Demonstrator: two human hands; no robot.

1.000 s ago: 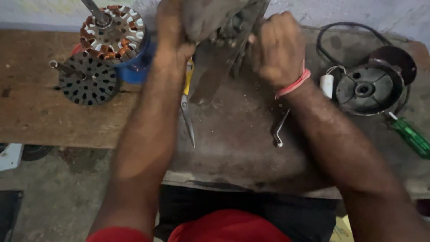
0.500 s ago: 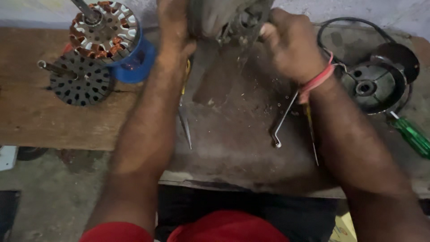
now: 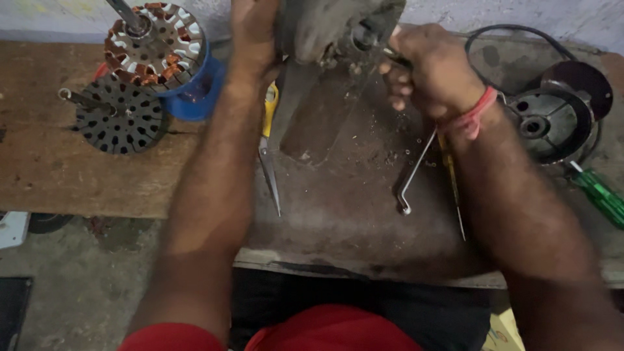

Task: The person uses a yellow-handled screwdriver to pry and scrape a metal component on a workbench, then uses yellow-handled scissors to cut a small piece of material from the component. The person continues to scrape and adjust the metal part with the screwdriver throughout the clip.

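We hold a grey motor housing above the tabletop, our left hand with fingers wrapped round its side. Our right hand has its fingers closed on a tool at the housing; a bent wrench and a screwdriver lie just below it.

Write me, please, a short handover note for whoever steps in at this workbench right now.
Left hand grips the grey motor housing, lifted at the bench's far edge. Right hand is closed on a tool at the housing's underside; its tip is hidden. On the bench: wound stator, slotted rotor, bent hex key, round cover. Housing is still being worked; those parts lie apart from it.
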